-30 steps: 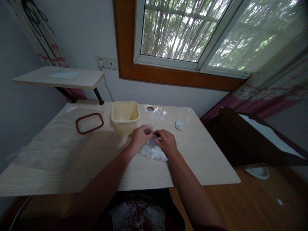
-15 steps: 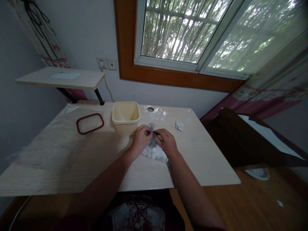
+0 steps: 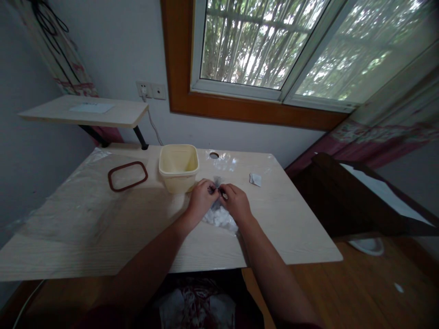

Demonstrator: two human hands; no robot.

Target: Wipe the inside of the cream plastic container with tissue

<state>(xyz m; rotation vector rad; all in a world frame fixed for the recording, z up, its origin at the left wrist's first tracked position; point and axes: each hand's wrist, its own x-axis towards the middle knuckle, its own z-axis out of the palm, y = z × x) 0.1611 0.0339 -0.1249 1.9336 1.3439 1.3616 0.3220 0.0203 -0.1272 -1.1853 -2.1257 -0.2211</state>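
Observation:
A clear plastic bag point(image 3: 221, 218) with white contents lies on the table, its neck gathered and its end sticking up beyond my fingers. My left hand point(image 3: 200, 198) is closed in a pinch at the left side of the neck. From the other side my right hand point(image 3: 236, 202) pinches the same spot, fingertips almost touching the left ones. Something thin and dark shows between the fingers, too small to name. Just behind my left hand stands a cream plastic tub point(image 3: 179, 176) without a lid.
A dark red rounded frame point(image 3: 128, 188) lies left of the tub on a clear plastic sheet point(image 3: 68, 205). A small white packet point(image 3: 255, 179) sits to the right. At the back left is a raised shelf point(image 3: 126, 119); a cable hole point(image 3: 214, 156) is near the wall.
My right fingers have curled in slightly and shifted a little left at the bag's neck. Both hands keep their pinch, and the bag stays where it was.

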